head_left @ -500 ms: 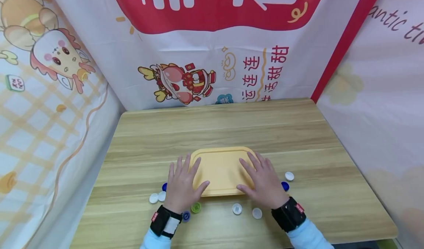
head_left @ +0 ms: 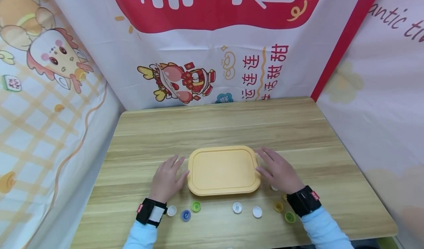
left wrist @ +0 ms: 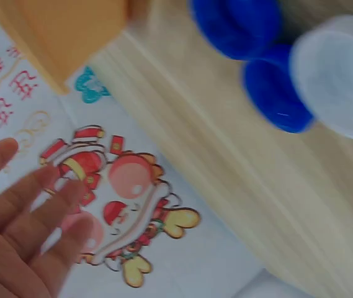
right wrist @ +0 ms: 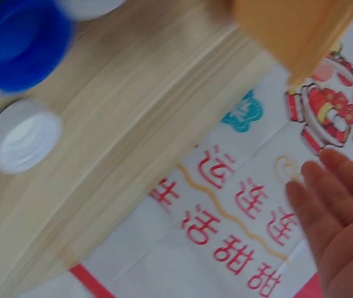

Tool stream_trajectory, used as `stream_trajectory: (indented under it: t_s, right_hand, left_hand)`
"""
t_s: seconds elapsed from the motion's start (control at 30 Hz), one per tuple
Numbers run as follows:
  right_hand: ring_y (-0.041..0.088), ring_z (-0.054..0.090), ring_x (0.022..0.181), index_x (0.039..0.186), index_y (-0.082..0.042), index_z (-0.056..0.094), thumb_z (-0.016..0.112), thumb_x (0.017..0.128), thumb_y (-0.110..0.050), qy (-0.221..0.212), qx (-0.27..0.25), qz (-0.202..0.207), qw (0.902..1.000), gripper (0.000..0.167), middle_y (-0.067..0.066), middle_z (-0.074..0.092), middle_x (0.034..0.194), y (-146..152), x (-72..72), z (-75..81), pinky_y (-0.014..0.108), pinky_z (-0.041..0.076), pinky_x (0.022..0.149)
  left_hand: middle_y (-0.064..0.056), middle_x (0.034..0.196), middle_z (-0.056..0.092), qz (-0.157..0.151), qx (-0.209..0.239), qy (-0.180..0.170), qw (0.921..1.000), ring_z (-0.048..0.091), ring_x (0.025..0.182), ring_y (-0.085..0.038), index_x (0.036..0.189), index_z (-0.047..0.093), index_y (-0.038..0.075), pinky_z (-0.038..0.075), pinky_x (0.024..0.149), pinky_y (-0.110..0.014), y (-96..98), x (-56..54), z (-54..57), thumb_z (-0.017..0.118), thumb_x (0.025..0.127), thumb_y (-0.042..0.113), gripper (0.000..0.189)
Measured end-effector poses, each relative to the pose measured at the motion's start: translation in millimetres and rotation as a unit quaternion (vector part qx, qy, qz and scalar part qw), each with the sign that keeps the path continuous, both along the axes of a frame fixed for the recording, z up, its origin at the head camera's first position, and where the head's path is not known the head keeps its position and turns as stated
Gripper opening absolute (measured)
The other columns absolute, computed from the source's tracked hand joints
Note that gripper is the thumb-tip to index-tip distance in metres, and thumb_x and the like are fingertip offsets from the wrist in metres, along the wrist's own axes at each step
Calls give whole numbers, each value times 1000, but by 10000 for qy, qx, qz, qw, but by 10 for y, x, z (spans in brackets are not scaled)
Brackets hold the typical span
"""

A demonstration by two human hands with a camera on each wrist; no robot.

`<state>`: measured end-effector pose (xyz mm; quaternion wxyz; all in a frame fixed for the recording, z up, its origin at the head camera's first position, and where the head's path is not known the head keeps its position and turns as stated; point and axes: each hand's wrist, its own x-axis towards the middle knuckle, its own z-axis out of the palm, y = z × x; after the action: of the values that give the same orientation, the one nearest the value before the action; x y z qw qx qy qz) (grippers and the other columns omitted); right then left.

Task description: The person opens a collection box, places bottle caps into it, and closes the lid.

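A yellow rectangular box point(head_left: 223, 171) with rounded corners and a flat top sits in the middle of the table. My left hand point(head_left: 166, 179) is beside its left edge, fingers extended; the thumb tip is close to the rim, and whether it touches I cannot tell. On the other side, my right hand point(head_left: 278, 169) has its fingers pointing at the box's right edge, again with contact unclear. Both hands hold nothing. In the left wrist view, blue bottle caps point(left wrist: 278, 90) and a white cap point(left wrist: 340, 77) lie near the left hand. The right wrist view has a blue cap point(right wrist: 24, 43) and a white cap point(right wrist: 26, 136).
Along the box's near side lie a green cap point(head_left: 196, 206), a blue-purple cap point(head_left: 186, 215) and white caps point(head_left: 237, 207). A yellow cap point(head_left: 278, 206) and another green cap point(head_left: 290, 217) are by the right wrist. Printed cloth point(head_left: 185, 42) hangs behind the wooden table point(head_left: 212, 125).
My hands have moved apart, the left one leftward and the right one rightward, from over the box's sides to just outside them. The box looks unmoved.
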<state>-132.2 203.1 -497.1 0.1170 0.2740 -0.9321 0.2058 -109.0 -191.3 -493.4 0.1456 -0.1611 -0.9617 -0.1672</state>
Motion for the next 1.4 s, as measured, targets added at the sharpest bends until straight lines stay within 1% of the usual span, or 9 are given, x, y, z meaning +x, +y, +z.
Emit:
stream_trajectory:
  t_s: [0.17,0.3,0.4,0.47,0.57,0.7,0.8,1.2,1.4]
  right_hand:
    - [34,55,118,138,-2,51,74,87,-14,66,-66,82,9999,57,19,56,131,137,-42,-106,49,48,95]
    - [31,61,111,133,-5,56,76,85,-12,86,-47,103,9999,53,16,63,123,153,-48,-174,46,51,92]
    - [27,61,111,132,-8,58,76,84,-9,-18,-70,213,9997,51,12,64,123,131,-57,-233,43,51,92]
    - [26,61,113,131,-10,60,76,83,-5,-96,-144,357,9992,51,11,63,125,103,-63,-256,41,51,93]
    - [25,60,114,129,-13,62,76,82,-2,-118,-94,424,9990,50,10,63,126,62,-67,-279,40,51,93]
    - [24,62,112,128,-16,64,77,81,-3,-114,125,290,9994,50,10,64,125,29,-54,-296,38,53,90]
    - [24,62,111,127,-16,65,78,81,-2,-159,151,237,9995,50,10,64,124,20,-43,-295,38,53,89]
    - [24,64,109,126,-15,66,79,78,-1,-160,262,191,9993,52,11,65,123,20,-45,-285,39,54,87]
    - [24,63,110,126,-14,66,79,77,3,-380,233,178,9988,53,11,64,124,5,-47,-252,38,54,87]
  left_hand:
    - [-17,117,66,-47,480,-182,9987,65,104,-31,124,64,4,54,86,-43,-59,-23,-101,75,86,14,40]
    - [-13,112,69,-36,683,-306,9972,67,100,-27,121,67,6,56,83,-40,-53,-53,-171,77,83,8,39]
    - [-10,114,69,-84,725,-363,9967,66,103,-25,121,67,9,55,85,-39,-44,-73,-210,78,82,6,40]
    - [-8,115,69,-150,710,-351,9967,66,104,-24,120,68,11,55,86,-37,-38,-84,-228,79,81,5,42]
    - [-7,115,69,-283,629,-275,9972,66,104,-22,118,69,13,54,87,-36,-29,-95,-253,79,80,4,40]
    - [-7,112,70,-487,557,-187,9971,67,102,-21,113,72,13,54,87,-34,-19,-88,-269,80,78,2,37]
    - [-7,111,70,-587,573,-154,9965,67,102,-22,111,73,12,54,87,-35,-16,-75,-272,80,77,1,36]
    - [-6,112,70,-531,616,-262,9963,67,102,-21,114,72,12,54,86,-33,-13,-55,-293,79,79,1,37]
    - [-5,112,70,-475,556,-370,9966,67,102,-21,114,72,13,54,86,-34,-6,-43,-284,78,80,1,37]
